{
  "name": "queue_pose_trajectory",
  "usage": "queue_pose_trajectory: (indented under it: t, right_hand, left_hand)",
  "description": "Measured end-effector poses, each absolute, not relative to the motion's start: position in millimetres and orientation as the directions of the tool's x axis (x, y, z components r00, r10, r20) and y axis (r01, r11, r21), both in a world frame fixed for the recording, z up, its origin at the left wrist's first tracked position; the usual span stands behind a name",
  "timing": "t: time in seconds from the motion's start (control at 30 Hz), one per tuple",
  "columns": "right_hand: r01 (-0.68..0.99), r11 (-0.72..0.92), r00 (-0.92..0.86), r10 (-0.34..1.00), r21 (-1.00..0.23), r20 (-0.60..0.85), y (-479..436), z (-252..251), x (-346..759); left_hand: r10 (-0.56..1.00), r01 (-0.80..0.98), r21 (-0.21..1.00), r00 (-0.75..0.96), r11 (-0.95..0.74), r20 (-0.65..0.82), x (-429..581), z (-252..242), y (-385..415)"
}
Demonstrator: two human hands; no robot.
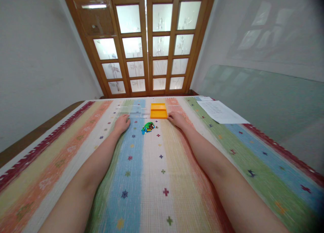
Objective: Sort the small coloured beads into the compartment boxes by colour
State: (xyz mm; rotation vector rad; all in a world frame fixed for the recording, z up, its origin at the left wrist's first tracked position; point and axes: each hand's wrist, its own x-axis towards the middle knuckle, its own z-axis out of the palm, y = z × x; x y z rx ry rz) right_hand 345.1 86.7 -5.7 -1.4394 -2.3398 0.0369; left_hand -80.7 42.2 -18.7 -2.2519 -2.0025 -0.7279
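Note:
My left hand (123, 124) lies at the far part of the table, its fingers closed at the near left edge of a clear plastic box (135, 112). The see-through walls make the exact contact hard to see. At the near right corner of an orange two-compartment tray (159, 114), my right hand (176, 119) has its fingertips closed on the rim. Between my hands, just in front of the tray, sits a small heap of green, blue, brown and yellow toy bricks (148, 127). A few tiny pieces lie to its right.
A striped tablecloth (154, 179) covers the table. Written paper sheets (220, 112) lie at the far right. Beyond the far edge stand wooden glazed doors (149, 33). A glass panel (265, 94) leans along the right wall.

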Motion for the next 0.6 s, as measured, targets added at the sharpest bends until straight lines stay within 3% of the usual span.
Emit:
queue_pose_trajectory:
  t: [0.6]
  right_hand:
    - [0.878,0.437,-0.377,0.883,-0.194,0.280,87.3,-2.7,343.6]
  left_hand:
    - [0.917,0.948,0.262,0.067,-0.182,0.394,-83.2,-23.3,44.7]
